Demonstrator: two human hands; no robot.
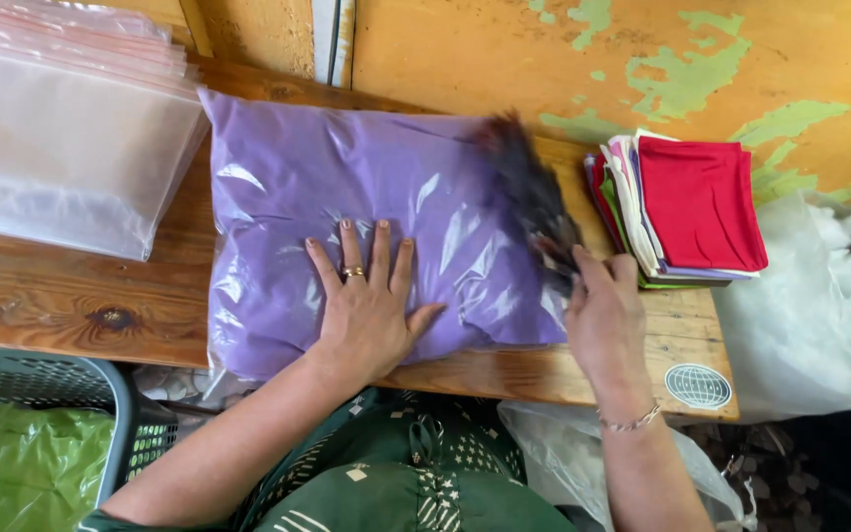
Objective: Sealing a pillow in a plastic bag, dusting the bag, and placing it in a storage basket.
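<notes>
My left hand (pixel 371 305) lies flat and open on the soft, light purple cushion (pixel 366 227) in slippery plastic. At three o'clock, my right hand (pixel 603 315) grips a blurred dark brush (pixel 534 202).

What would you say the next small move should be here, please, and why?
Probably run the dark brush in the right hand once more across the bagged purple cushion. The left hand lies flat on it, holding it to the wooden bench, and the clear plastic looks creased near the brush.
</notes>
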